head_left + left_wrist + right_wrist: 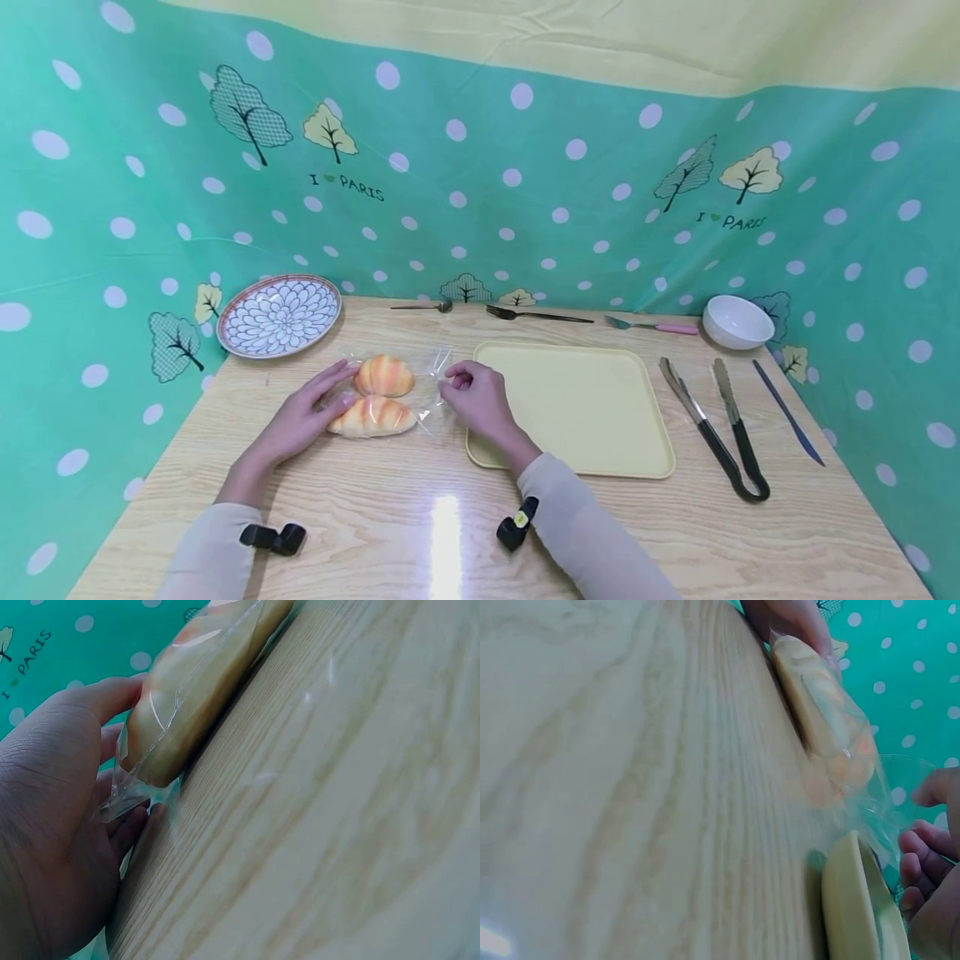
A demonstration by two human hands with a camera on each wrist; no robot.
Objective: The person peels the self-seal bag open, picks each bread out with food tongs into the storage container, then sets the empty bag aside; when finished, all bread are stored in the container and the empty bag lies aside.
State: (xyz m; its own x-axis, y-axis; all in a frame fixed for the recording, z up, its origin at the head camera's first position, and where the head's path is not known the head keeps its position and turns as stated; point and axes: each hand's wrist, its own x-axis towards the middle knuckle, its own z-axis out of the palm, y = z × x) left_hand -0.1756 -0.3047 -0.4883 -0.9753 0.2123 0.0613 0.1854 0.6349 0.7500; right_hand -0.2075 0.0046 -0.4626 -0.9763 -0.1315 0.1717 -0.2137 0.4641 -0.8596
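Note:
Two bread rolls, a rounder one (384,376) and a longer crescent-shaped one (372,417), lie side by side on the table in clear plastic bagging (429,379). Whether it is one bag or two, I cannot tell. My left hand (306,417) rests at their left ends, fingers fairly straight, index finger by the rounder roll. In the left wrist view, the thumb touches the wrapped roll (199,694). At the opposite side, my right hand (480,400) pinches the loose plastic edge between thumb and index finger, its other fingers curled.
A cream tray (573,408) lies under and beside the right forearm. Behind are a patterned plate (281,317), a spoon (444,307), a black fork (525,315), a pink-handled fork (652,326) and a white bowl (738,322). Tongs (723,454) and a knife (787,412) lie right.

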